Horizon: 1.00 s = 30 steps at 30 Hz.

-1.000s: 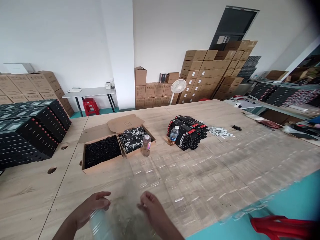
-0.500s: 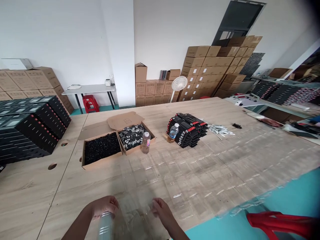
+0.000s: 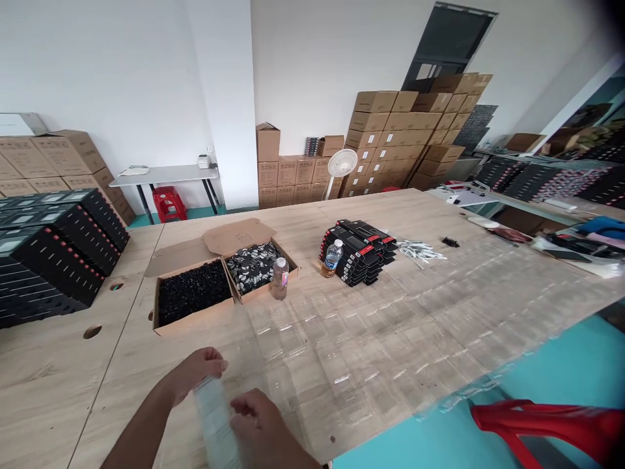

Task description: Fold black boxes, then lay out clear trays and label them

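Observation:
My left hand (image 3: pixel 199 372) pinches the upper end of a stack of clear plastic sleeves (image 3: pixel 217 417), which hangs down toward the bottom edge of the view. Right beside the stack is my right hand (image 3: pixel 258 420), fingers curled in against its edge; whatever is between those fingertips is too blurred to make out. Overlapping rows of clear plastic sleeves (image 3: pixel 342 365) cover the wooden table (image 3: pixel 43 384) from the middle to the right, flat on the surface.
Cardboard trays hold small black parts (image 3: pixel 195 293) and black-and-white pieces (image 3: pixel 254 267). Two bottles (image 3: pixel 280 279) (image 3: pixel 331 258), flat black boxes (image 3: pixel 359 251) and white strips (image 3: pixel 420 251) lie beyond. Black boxes (image 3: pixel 58 254) are stacked left; a red chair (image 3: pixel 541 423) stands right.
My right hand has moved left, from over the laid-out sleeves to the stack in my left hand. The left hand has risen slightly, and the view has shifted a little to the right.

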Tool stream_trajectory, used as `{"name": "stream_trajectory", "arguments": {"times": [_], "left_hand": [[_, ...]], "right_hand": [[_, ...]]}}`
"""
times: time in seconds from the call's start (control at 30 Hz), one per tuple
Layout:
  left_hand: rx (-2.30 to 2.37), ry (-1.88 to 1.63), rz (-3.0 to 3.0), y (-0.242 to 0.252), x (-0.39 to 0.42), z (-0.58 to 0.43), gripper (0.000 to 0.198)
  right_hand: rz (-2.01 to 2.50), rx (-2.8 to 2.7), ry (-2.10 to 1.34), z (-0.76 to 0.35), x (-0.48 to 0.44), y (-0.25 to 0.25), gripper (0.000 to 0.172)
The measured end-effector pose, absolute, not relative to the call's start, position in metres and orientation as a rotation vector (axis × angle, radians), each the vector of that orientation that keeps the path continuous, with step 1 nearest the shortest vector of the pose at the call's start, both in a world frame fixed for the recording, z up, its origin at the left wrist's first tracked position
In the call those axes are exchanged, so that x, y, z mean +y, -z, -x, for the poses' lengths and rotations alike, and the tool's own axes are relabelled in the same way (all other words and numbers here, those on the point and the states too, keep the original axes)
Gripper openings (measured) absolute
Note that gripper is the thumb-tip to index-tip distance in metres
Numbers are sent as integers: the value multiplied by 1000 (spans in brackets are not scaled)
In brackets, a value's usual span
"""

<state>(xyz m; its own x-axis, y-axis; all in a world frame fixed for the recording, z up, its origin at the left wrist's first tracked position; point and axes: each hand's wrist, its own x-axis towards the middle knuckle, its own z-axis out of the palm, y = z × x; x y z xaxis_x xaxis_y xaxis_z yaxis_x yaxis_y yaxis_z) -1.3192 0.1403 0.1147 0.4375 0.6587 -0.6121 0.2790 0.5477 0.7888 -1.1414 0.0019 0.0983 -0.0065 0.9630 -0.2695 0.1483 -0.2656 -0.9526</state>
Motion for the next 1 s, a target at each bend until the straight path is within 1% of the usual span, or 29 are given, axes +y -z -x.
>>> {"name": "stream_trajectory", "arguments": {"times": [0.07, 0.13, 0.17, 0.23, 0.3, 0.33, 0.37, 0.4, 0.5, 0.53, 0.6, 0.67, 0.77, 0.83, 0.93, 1.0], "left_hand": [[1146, -363, -1018, -125, 139, 1314, 31], [1148, -427, -1009, -132, 133, 1306, 36], [1144, -496, -967, -133, 127, 1301, 39], [1139, -710, -791, -133, 113, 1290, 48], [1135, -890, -567, -130, 95, 1278, 62], [1126, -914, -493, -128, 85, 1271, 69], [1103, -888, -457, -126, 75, 1265, 70], [1061, -853, -446, -124, 65, 1259, 65], [992, -786, -421, -120, 47, 1247, 39], [1003, -786, -411, -119, 44, 1246, 35], [1055, -795, -381, -116, 45, 1248, 32], [1139, -798, -306, -110, 50, 1257, 32], [1219, -771, -205, -98, 56, 1276, 30], [1207, -739, -202, -91, 55, 1286, 29], [1169, -681, -190, -84, 48, 1290, 25], [1154, -646, -168, -83, 43, 1284, 25]], "right_hand": [[1436, -1203, -1297, 1154, 10, -116, 17], [1441, -1155, -1263, 1158, 17, -125, 7], [1440, -1107, -1280, 1157, 19, -127, 6], [1382, -977, -1355, 1152, 22, -127, 15], [1298, -821, -1394, 1147, 22, -124, 21], [1267, -754, -1396, 1145, 22, -123, 23], [1247, -704, -1395, 1144, 20, -121, 25], [1234, -671, -1398, 1144, 19, -120, 25], [1193, -606, -1460, 1145, 12, -114, 27], [1179, -584, -1486, 1144, 10, -111, 28], [1177, -529, -1490, 1134, 6, -106, 31], [1210, -485, -1417, 1113, 1, -102, 35], [1275, -462, -1294, 1064, -7, -96, 39], [1370, -474, -1298, 1030, -14, -89, 40], [1583, -505, -1353, 999, -23, -71, 39], [1679, -519, -1349, 992, -25, -59, 35]]}}
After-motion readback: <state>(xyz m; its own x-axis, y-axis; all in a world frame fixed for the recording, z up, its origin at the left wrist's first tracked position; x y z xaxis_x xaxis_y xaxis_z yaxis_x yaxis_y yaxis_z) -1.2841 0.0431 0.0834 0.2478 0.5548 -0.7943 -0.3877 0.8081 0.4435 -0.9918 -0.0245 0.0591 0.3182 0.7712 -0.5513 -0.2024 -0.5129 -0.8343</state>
